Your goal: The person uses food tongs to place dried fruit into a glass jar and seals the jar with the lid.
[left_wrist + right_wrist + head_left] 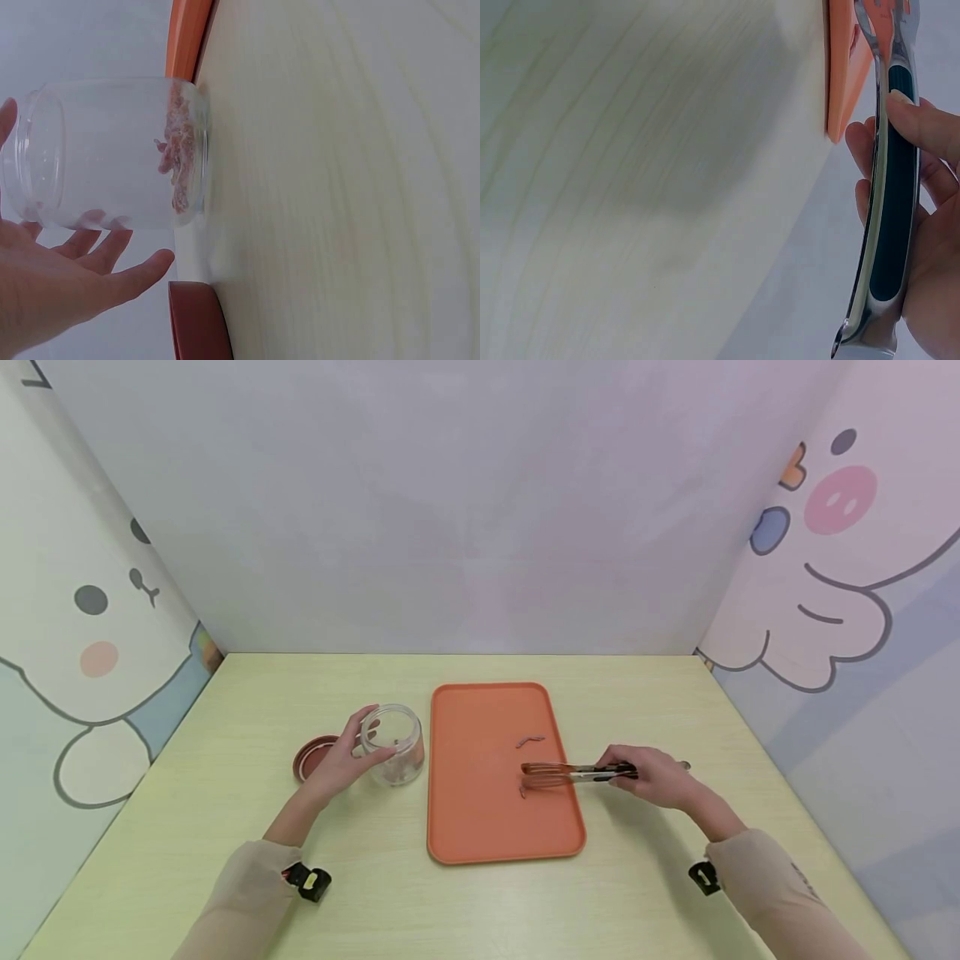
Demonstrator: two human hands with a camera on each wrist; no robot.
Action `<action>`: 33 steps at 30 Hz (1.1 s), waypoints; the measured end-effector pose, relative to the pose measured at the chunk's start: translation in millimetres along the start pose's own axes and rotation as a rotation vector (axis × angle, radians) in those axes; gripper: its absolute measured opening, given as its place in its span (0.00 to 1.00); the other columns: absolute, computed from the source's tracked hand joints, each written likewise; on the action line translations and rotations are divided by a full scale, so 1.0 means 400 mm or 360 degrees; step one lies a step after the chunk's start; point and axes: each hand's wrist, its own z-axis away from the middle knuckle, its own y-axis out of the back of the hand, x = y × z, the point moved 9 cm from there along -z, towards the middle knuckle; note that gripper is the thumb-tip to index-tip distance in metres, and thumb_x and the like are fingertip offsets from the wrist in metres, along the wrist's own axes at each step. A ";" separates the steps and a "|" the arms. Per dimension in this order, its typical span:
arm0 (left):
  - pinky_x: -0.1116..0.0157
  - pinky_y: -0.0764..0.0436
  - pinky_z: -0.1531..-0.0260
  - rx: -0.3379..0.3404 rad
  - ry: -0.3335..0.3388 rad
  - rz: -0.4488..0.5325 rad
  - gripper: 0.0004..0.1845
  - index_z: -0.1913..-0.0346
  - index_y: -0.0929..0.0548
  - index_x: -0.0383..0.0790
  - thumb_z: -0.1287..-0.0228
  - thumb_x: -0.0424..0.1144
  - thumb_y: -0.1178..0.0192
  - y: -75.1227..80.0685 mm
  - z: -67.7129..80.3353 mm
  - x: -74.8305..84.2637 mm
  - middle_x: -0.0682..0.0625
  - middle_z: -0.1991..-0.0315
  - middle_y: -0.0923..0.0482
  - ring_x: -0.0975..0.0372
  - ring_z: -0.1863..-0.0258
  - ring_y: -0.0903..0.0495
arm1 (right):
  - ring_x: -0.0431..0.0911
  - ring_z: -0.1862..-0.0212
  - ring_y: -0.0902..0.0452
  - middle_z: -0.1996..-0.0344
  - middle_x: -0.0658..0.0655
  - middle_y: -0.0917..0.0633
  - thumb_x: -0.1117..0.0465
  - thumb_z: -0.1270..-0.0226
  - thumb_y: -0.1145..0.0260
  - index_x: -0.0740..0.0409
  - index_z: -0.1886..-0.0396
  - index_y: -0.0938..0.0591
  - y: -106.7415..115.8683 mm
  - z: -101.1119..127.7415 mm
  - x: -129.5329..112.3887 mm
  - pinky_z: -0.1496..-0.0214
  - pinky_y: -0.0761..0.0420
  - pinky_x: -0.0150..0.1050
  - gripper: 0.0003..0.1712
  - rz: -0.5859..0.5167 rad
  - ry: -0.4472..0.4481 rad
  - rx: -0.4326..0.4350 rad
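Note:
A clear glass jar [407, 762] without its lid stands on the table left of the tray. My left hand [341, 770] holds it near the rim, thumb on one side and fingers on the other. Reddish, wrinkled pieces [177, 154] lie at its bottom in the left wrist view. My right hand [651, 775] grips metal tongs [894, 217] with dark handle insets. The tongs' heads reach over the right half of the orange tray [480, 827]. Two small, thin reddish pieces lie there, one piece [530, 740] beyond the tongs and another piece [522, 792] beside their tips.
A dark red round lid [303, 760] lies on the table left of the jar, partly behind my left hand. The pale wooden table [495, 910] ends at a plain grey wall [465, 527] at the back, with cartoon-printed panels [825, 568] on both sides.

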 end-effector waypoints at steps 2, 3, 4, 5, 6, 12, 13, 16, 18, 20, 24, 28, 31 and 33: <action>0.46 0.39 0.49 0.0001 -0.0007 0.0000 0.42 0.33 0.54 0.49 0.44 0.51 0.41 0.000 0.000 0.001 0.37 0.37 0.48 0.43 0.40 0.48 | 0.36 0.74 0.33 0.71 0.44 0.20 0.73 0.49 0.36 0.50 0.61 0.24 -0.003 0.000 0.000 0.72 0.32 0.33 0.17 -0.0022 0.0010 -0.0005; 0.46 0.39 0.49 0.0003 -0.0008 -0.0002 0.42 0.33 0.54 0.49 0.45 0.51 0.41 0.000 0.000 0.001 0.37 0.37 0.48 0.43 0.40 0.48 | 0.36 0.75 0.33 0.72 0.45 0.20 0.73 0.49 0.36 0.50 0.62 0.24 -0.005 0.000 -0.001 0.73 0.32 0.33 0.17 -0.0035 0.0018 -0.0006; 0.46 0.39 0.49 0.0004 -0.0009 -0.0003 0.42 0.33 0.54 0.49 0.45 0.51 0.41 0.001 0.000 0.001 0.37 0.37 0.48 0.43 0.40 0.48 | 0.35 0.75 0.33 0.73 0.46 0.19 0.73 0.49 0.36 0.50 0.62 0.24 -0.007 0.000 -0.001 0.73 0.32 0.33 0.17 -0.0048 0.0025 -0.0008; 0.46 0.38 0.50 0.0004 -0.0010 -0.0004 0.42 0.33 0.54 0.50 0.44 0.51 0.41 0.001 0.001 0.002 0.37 0.37 0.48 0.43 0.40 0.48 | 0.35 0.75 0.33 0.73 0.47 0.19 0.74 0.49 0.36 0.50 0.63 0.24 -0.009 0.000 -0.001 0.73 0.32 0.33 0.17 -0.0061 0.0032 -0.0011; 0.46 0.38 0.50 0.0002 -0.0015 -0.0006 0.42 0.33 0.54 0.50 0.44 0.51 0.41 0.001 0.001 0.002 0.37 0.37 0.48 0.43 0.40 0.48 | 0.35 0.76 0.33 0.74 0.48 0.19 0.74 0.49 0.36 0.50 0.64 0.24 -0.010 0.000 -0.002 0.74 0.32 0.32 0.17 -0.0074 0.0036 -0.0012; 0.47 0.37 0.50 0.0000 -0.0020 0.0008 0.41 0.33 0.54 0.50 0.43 0.49 0.42 0.000 0.001 0.001 0.37 0.37 0.48 0.43 0.39 0.49 | 0.36 0.76 0.32 0.75 0.49 0.19 0.74 0.49 0.37 0.50 0.65 0.24 -0.016 0.003 -0.003 0.74 0.31 0.32 0.16 -0.0146 0.0027 -0.0009; 0.47 0.37 0.50 0.0001 -0.0014 0.0012 0.41 0.33 0.54 0.50 0.43 0.49 0.42 -0.001 0.001 0.001 0.37 0.37 0.48 0.43 0.39 0.49 | 0.36 0.76 0.32 0.75 0.49 0.19 0.74 0.49 0.37 0.50 0.65 0.24 -0.018 0.004 -0.003 0.74 0.31 0.32 0.16 -0.0159 0.0023 -0.0010; 0.47 0.37 0.50 -0.0007 -0.0001 0.0013 0.41 0.33 0.55 0.49 0.43 0.47 0.42 -0.003 0.004 0.006 0.37 0.37 0.48 0.42 0.39 0.50 | 0.36 0.75 0.31 0.74 0.49 0.19 0.75 0.48 0.37 0.52 0.65 0.24 -0.023 0.007 -0.003 0.73 0.30 0.33 0.15 -0.0185 0.0013 -0.0011; 0.46 0.38 0.50 -0.0012 0.0010 0.0028 0.40 0.33 0.55 0.48 0.42 0.46 0.42 -0.003 0.008 0.016 0.36 0.37 0.49 0.42 0.39 0.50 | 0.36 0.75 0.31 0.74 0.50 0.19 0.75 0.48 0.38 0.53 0.65 0.24 -0.027 0.008 -0.002 0.73 0.30 0.33 0.15 -0.0207 0.0000 -0.0010; 0.46 0.39 0.50 -0.0016 0.0018 0.0037 0.40 0.33 0.55 0.46 0.42 0.44 0.42 -0.004 0.014 0.032 0.35 0.37 0.49 0.41 0.39 0.50 | 0.37 0.74 0.30 0.74 0.50 0.19 0.75 0.48 0.38 0.53 0.65 0.24 -0.027 0.008 -0.001 0.73 0.30 0.33 0.15 -0.0218 -0.0016 0.0000; 0.45 0.40 0.49 -0.0021 0.0023 0.0034 0.39 0.33 0.55 0.42 0.41 0.42 0.43 -0.007 0.029 0.070 0.33 0.37 0.49 0.40 0.40 0.50 | 0.38 0.75 0.30 0.74 0.50 0.19 0.74 0.47 0.38 0.52 0.65 0.24 -0.020 0.005 0.001 0.74 0.30 0.34 0.14 -0.0224 -0.0070 0.0034; 0.45 0.40 0.49 -0.0022 0.0026 0.0016 0.39 0.33 0.55 0.41 0.40 0.42 0.44 -0.009 0.037 0.089 0.32 0.37 0.50 0.40 0.40 0.51 | 0.39 0.76 0.31 0.74 0.50 0.20 0.73 0.47 0.37 0.51 0.65 0.24 -0.010 -0.002 0.005 0.75 0.30 0.34 0.14 -0.0227 -0.0129 0.0082; 0.46 0.40 0.49 -0.0019 0.0026 0.0015 0.39 0.33 0.55 0.41 0.40 0.42 0.44 -0.009 0.039 0.092 0.32 0.37 0.50 0.40 0.39 0.51 | 0.39 0.77 0.31 0.75 0.52 0.20 0.73 0.47 0.37 0.52 0.66 0.24 0.002 -0.009 0.004 0.77 0.30 0.34 0.14 -0.0236 -0.0154 0.0133; 0.46 0.40 0.49 -0.0017 0.0026 0.0017 0.39 0.33 0.55 0.41 0.40 0.43 0.43 -0.009 0.039 0.091 0.32 0.37 0.50 0.40 0.39 0.50 | 0.40 0.77 0.31 0.76 0.52 0.20 0.74 0.47 0.37 0.52 0.66 0.24 0.011 -0.014 0.000 0.78 0.30 0.34 0.13 -0.0246 -0.0159 0.0168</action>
